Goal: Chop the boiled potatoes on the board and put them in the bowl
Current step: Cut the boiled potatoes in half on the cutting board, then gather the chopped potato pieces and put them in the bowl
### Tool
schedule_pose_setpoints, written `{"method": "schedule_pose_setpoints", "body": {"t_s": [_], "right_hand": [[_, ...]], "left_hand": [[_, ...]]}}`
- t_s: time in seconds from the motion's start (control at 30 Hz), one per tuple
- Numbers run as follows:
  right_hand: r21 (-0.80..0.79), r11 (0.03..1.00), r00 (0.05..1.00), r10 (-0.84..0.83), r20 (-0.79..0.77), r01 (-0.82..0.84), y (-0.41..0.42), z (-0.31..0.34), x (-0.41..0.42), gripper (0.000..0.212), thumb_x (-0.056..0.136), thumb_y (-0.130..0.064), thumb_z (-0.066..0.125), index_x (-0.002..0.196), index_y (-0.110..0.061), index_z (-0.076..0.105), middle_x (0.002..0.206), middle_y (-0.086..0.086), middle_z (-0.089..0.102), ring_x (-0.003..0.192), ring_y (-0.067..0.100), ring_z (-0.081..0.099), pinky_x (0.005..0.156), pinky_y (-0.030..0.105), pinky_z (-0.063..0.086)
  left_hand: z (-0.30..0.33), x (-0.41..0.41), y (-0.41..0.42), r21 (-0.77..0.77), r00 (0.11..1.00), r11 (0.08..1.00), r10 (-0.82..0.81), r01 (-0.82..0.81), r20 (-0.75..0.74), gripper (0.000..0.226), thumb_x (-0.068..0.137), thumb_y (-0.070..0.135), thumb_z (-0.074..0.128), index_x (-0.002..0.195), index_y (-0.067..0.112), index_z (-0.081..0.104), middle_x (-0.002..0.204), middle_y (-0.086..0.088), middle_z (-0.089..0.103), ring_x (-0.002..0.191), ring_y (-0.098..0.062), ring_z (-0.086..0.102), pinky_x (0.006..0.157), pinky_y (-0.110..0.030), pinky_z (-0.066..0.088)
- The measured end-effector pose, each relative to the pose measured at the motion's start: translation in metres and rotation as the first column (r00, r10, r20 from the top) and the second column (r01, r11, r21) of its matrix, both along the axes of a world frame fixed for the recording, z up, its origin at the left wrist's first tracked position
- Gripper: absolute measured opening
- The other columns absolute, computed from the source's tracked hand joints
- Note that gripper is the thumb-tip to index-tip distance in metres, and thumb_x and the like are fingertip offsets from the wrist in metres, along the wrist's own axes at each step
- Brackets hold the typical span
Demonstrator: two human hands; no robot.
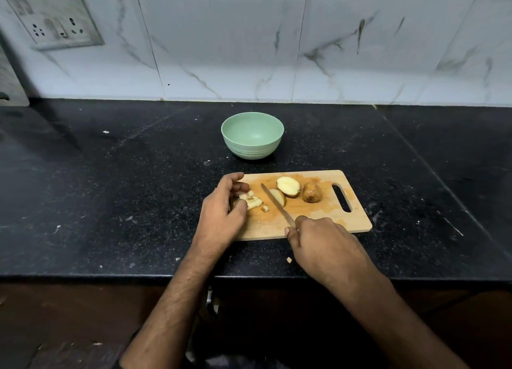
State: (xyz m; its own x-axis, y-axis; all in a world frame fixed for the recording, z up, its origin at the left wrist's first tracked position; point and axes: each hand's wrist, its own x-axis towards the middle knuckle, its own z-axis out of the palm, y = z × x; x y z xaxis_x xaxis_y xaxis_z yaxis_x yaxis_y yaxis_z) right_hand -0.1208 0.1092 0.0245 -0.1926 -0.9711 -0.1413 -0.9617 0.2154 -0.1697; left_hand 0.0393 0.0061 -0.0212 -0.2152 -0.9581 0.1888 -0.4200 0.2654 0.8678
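Left hand [221, 213] curls round pale potato chunks [253, 201] on the wooden board [327, 219]. Right hand [318, 238] grips a thin steel knife [275, 203]; the smooth green bowl [252, 135] sits behind.

No readable text, label or number appears anywhere, seemingly.

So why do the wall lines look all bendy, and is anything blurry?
Head view: the wide-angle lens curves the wall tiles and tilts the socket plate; dim, even light; the bowl and cutting board are sharp, the edges softer.
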Motion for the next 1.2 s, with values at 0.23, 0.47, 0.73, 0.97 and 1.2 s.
{"method": "schedule_pose_setpoints", "body": {"t_s": [0.23, 0.47, 0.73, 0.97, 1.2], "right_hand": [[0.021, 0.999, 0.999, 0.042, 0.013, -0.042, -0.004, -0.003, 0.003, 0.04, 0.106, -0.05, 0.031, 0.123, -0.021, 0.054, 0.101, 0.004, 0.062, 0.096, 0.024, 0.061, 0.076, 0.037, 0.044], [-0.023, 1.0, 0.996, -0.019, -0.089, 0.017, 0.001, 0.003, -0.007, 0.051, 0.103, -0.06, 0.028, 0.123, -0.019, 0.051, 0.104, 0.005, 0.063, 0.101, 0.026, 0.061, 0.072, 0.036, 0.038], [-0.151, 0.988, 0.982, -0.07, -0.174, 0.043, -0.019, -0.006, -0.01, 0.071, 0.098, -0.066, 0.037, 0.147, -0.016, 0.03, 0.123, 0.006, 0.059, 0.106, 0.024, 0.062, 0.073, 0.035, 0.045], [-0.182, 0.974, 0.942, -0.186, -0.279, 0.138, -0.027, -0.015, -0.003, 0.075, 0.093, -0.075, 0.028, 0.139, -0.017, 0.038, 0.123, 0.007, 0.052, 0.111, 0.022, 0.053, 0.085, 0.036, 0.047], [-0.279, 0.959, 0.999, 0.051, 0.011, -0.046, -0.029, -0.012, 0.034, 0.035, 0.103, -0.039, 0.05, 0.131, -0.019, 0.047, 0.12, -0.001, 0.05, 0.102, 0.011, 0.05, 0.081, 0.026, 0.043]], "left_hand": [[0.003, 0.0, 0.004, 0.023, 0.995, 0.999, 0.026, -0.024, -0.097, 0.053, 0.08, 0.017, 0.044, 0.132, 0.021, 0.056, 0.111, 0.009, 0.071, 0.105, -0.002, 0.067, 0.099, -0.039, 0.054], [0.002, -0.001, 0.004, 0.042, 0.983, 0.997, 0.073, -0.067, -0.17, 0.046, 0.082, 0.018, 0.043, 0.124, 0.022, 0.062, 0.114, 0.007, 0.072, 0.11, -0.001, 0.067, 0.095, -0.045, 0.057], [-0.002, 0.005, -0.001, 0.039, 0.954, 0.989, 0.146, -0.141, -0.262, 0.03, 0.098, 0.003, 0.051, 0.114, 0.02, 0.069, 0.108, 0.009, 0.073, 0.093, -0.001, 0.071, 0.084, -0.034, 0.061], [-0.011, 0.02, -0.003, -0.03, 0.979, 0.989, 0.142, -0.147, -0.148, 0.021, 0.096, 0.013, 0.064, 0.112, 0.024, 0.071, 0.104, 0.015, 0.072, 0.092, 0.006, 0.066, 0.081, -0.01, 0.051], [-0.019, 0.026, -0.01, 0.016, 0.996, 0.998, 0.057, -0.056, -0.073, 0.029, 0.092, 0.012, 0.068, 0.117, 0.027, 0.071, 0.103, 0.016, 0.072, 0.095, 0.005, 0.065, 0.087, -0.013, 0.05]]}}
